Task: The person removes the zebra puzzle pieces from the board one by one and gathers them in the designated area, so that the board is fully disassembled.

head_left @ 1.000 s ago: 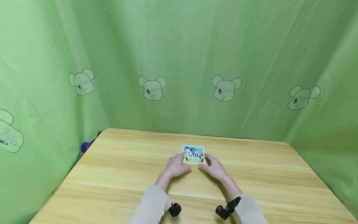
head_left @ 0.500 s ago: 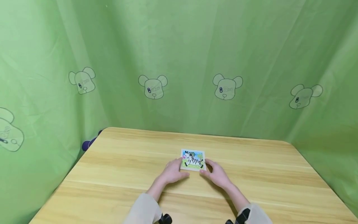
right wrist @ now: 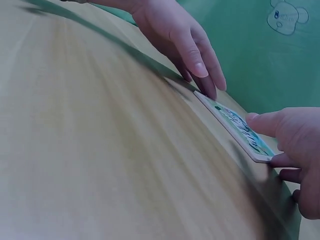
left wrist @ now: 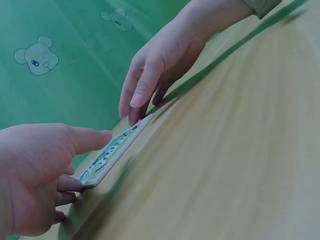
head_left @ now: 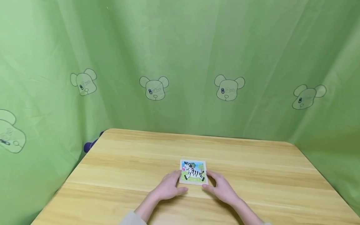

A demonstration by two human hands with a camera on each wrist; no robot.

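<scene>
Zebra picture board (head_left: 193, 171) between spread left hand (head_left: 167, 187) and spread right hand (head_left: 224, 190)

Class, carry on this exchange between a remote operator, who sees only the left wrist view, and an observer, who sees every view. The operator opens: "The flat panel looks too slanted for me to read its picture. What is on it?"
Observer: In the head view, the panel shows a striped zebra.

Operator: Does the thumb of the left hand cover that picture?

Observer: No, from above it sits by the panel's near left corner, off the picture.

Operator: Is anything beyond the left edge of the table?

Observer: Yes, a purple thing, partly hidden; I can't tell what it is.
</scene>
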